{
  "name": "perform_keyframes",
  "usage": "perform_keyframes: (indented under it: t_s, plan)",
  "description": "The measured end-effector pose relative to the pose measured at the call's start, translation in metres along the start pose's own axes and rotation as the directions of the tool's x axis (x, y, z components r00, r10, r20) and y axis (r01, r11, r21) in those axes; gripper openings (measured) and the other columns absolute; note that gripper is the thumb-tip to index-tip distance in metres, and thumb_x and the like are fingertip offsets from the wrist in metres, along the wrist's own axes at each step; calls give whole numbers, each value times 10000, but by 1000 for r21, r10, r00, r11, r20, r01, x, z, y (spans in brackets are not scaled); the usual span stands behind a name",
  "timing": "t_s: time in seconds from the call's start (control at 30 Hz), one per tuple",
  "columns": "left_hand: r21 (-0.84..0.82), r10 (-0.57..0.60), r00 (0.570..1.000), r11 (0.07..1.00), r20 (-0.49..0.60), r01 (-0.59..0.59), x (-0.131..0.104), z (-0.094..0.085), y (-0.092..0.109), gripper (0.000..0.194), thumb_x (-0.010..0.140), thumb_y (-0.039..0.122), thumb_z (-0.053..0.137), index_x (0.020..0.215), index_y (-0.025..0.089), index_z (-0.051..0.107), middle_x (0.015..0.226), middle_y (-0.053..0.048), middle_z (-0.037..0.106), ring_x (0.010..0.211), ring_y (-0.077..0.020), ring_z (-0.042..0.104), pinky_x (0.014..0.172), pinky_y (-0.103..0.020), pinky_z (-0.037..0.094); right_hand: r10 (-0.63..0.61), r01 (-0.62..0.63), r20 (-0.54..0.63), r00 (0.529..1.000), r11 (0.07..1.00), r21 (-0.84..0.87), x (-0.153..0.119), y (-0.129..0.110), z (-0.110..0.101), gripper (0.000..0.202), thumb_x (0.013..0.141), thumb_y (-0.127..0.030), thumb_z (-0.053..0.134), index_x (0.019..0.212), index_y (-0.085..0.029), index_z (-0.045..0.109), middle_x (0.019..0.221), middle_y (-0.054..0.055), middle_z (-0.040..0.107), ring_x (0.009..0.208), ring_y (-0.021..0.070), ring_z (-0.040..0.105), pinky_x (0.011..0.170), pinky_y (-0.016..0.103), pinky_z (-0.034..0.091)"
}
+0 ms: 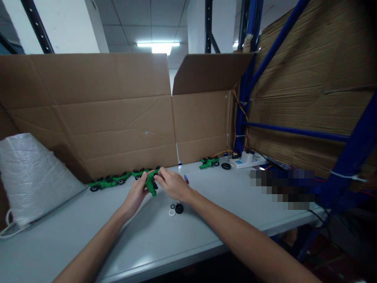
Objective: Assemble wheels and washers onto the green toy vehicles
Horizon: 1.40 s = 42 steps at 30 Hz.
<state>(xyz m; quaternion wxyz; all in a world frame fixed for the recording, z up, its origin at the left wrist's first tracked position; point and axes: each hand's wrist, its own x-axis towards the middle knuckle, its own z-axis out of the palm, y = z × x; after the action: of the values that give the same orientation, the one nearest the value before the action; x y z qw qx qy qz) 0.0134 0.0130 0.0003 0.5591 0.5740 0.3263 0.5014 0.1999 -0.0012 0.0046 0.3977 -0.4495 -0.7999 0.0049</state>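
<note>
Between my hands, above the table, is a green toy vehicle body (151, 186) with some dark parts at its upper end. My left hand (138, 196) grips it from the left side. The fingers of my right hand (173, 184) are pinched at its upper right end; exactly what the fingertips press on is hidden. Below the hands, a black wheel (179, 208), a white ring (172, 213) and a small black ring (172, 206) lie close together on the table. Just beyond my right wrist lies a small red and blue object (186, 179).
Several green toy vehicles (107, 182) with black wheels line the back left, another green toy (209, 162) and a black ring (226, 166) sit back right. A white power strip (250, 161) stands by the blue rack post (244, 110). A stuffed white bag (35, 177) leans at left against cardboard (118, 118).
</note>
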Motion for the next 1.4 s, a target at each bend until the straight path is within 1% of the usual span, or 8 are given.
perform_keyframes:
  t_s: [0.13, 0.33, 0.57, 0.77, 0.87, 1.1, 1.27, 1.4]
  plan:
    - [-137, -151, 987, 978, 53, 157, -2, 0, 4, 523, 871, 604, 718, 1066, 121, 756, 939, -102, 740, 747, -171, 629, 670, -265, 531, -177, 180, 34, 984, 960, -216, 2, 4, -4, 268, 1114, -426, 389, 1101, -213, 550, 1071, 65, 679, 947, 197, 648, 777, 295, 382]
    - [-204, -229, 961, 944, 157, 259, -8, 3, 8, 415, 935, 525, 681, 982, 118, 745, 955, -112, 721, 791, -165, 643, 690, -261, 558, -367, 380, 119, 923, 813, -442, 6, 8, -13, 337, 1130, -361, 328, 1029, -180, 594, 989, 92, 695, 936, 215, 638, 800, 336, 358]
    - [91, 10, 992, 996, 128, -22, -8, 5, 6, 589, 908, 534, 715, 1360, 163, 648, 1174, -106, 704, 976, -211, 651, 834, -324, 558, -107, 109, 21, 994, 970, -216, 5, 12, 4, 297, 1123, -350, 361, 999, -210, 592, 912, 62, 723, 833, 189, 644, 703, 292, 314]
    - [479, 265, 957, 829, 118, -289, 1, -9, -2, 724, 929, 511, 678, 1543, 192, 467, 1351, -113, 640, 1222, -278, 611, 1041, -404, 497, 68, -70, 14, 998, 968, 242, 7, 14, 14, 333, 1096, -430, 378, 898, -231, 558, 821, 14, 664, 769, 168, 586, 669, 265, 300]
    - [590, 356, 922, 715, 152, -374, -1, -10, -1, 730, 967, 474, 634, 1600, 236, 360, 1436, -117, 598, 1237, -273, 621, 1082, -426, 479, 101, -91, 9, 995, 847, 524, 11, 15, 17, 366, 1056, -491, 419, 837, -221, 530, 762, -8, 589, 710, 150, 524, 653, 258, 319]
    - [733, 494, 829, 456, 263, -504, -7, -7, 2, 720, 998, 417, 602, 1629, 306, 273, 1599, -122, 448, 1392, -281, 524, 1163, -426, 410, 139, -375, 351, 926, 233, 897, 17, 13, 25, 383, 873, -556, 609, 755, -225, 458, 590, -84, 372, 486, 92, 283, 502, 254, 210]
    - [671, 483, 848, 556, 220, -491, -10, -4, 4, 729, 980, 386, 632, 1625, 287, 308, 1603, -120, 446, 1381, -284, 532, 1144, -404, 425, 132, -310, 287, 949, 220, 925, 16, 7, 19, 436, 793, -578, 692, 759, -221, 445, 637, -89, 348, 526, 82, 265, 518, 252, 212]
    - [505, 392, 916, 775, 87, -379, -14, 4, 11, 699, 914, 374, 723, 1551, 239, 473, 1505, -116, 560, 1298, -286, 589, 1089, -361, 457, 133, -256, 220, 966, 435, 863, 15, 10, 15, 386, 860, -564, 606, 777, -226, 438, 643, -76, 362, 566, 106, 311, 539, 252, 255]
